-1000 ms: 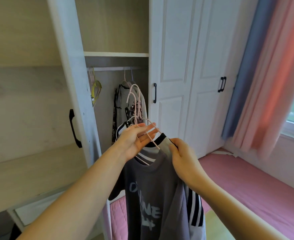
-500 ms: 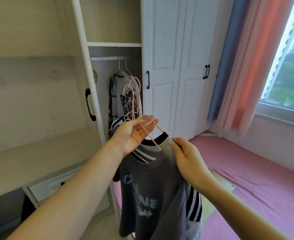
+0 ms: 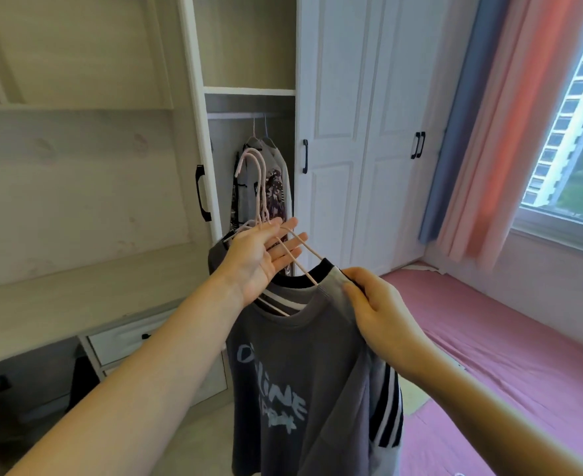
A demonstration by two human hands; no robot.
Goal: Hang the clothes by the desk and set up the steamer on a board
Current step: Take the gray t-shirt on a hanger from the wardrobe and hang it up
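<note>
Right hand pinches the shoulder of the grey T-shirt. Left hand, fingers spread, supports the pink hangers carrying the shirts. Behind, the open wardrobe holds hung garments, partly hidden by the hangers. Shirt hems are cut off below.

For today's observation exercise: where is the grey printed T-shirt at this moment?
In the head view, the grey printed T-shirt hangs low at centre on pink hangers, between the left hand carrying the hangers and the right hand pinching its shoulder, before the open wardrobe.
</note>
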